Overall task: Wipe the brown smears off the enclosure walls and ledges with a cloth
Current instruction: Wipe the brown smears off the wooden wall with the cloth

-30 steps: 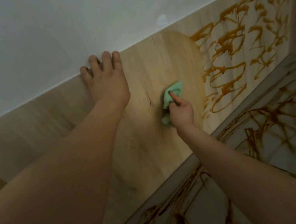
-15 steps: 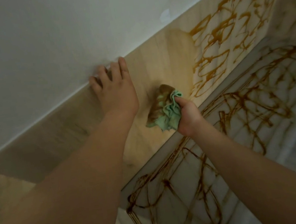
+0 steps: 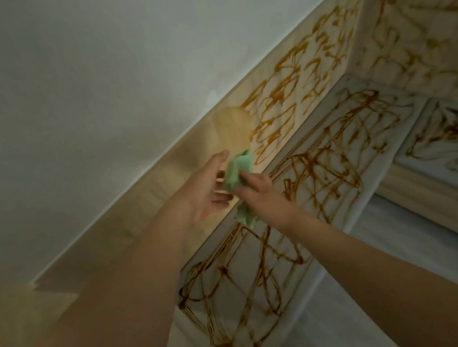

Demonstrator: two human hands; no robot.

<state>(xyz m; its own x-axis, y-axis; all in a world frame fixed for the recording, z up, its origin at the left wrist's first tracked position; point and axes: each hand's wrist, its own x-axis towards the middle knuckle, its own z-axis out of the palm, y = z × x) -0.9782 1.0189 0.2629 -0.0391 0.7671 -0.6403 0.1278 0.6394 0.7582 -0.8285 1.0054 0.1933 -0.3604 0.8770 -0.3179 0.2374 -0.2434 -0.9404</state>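
Observation:
My right hand (image 3: 254, 191) grips a crumpled green cloth (image 3: 238, 172) in front of the wooden enclosure wall (image 3: 161, 190). My left hand (image 3: 209, 188) is off the wall, palm turned toward the cloth, fingers loosely spread and touching or nearly touching it. The frame is blurred, so contact is unclear. Brown smears (image 3: 298, 87) cover the wall to the right of a wiped patch (image 3: 232, 124). More brown smears (image 3: 245, 284) run over the pale ledge (image 3: 303, 308) below.
A white room wall (image 3: 86, 76) rises above the wooden panel. At the right a second smeared wooden wall (image 3: 424, 31) meets the first in a corner, with another smeared ledge (image 3: 450, 138) under it. A grey floor (image 3: 389, 283) lies lower right.
My left hand has come off the wall's top edge and moved to the cloth. My right hand pulled the cloth away from the wall. The view swung right, showing the corner.

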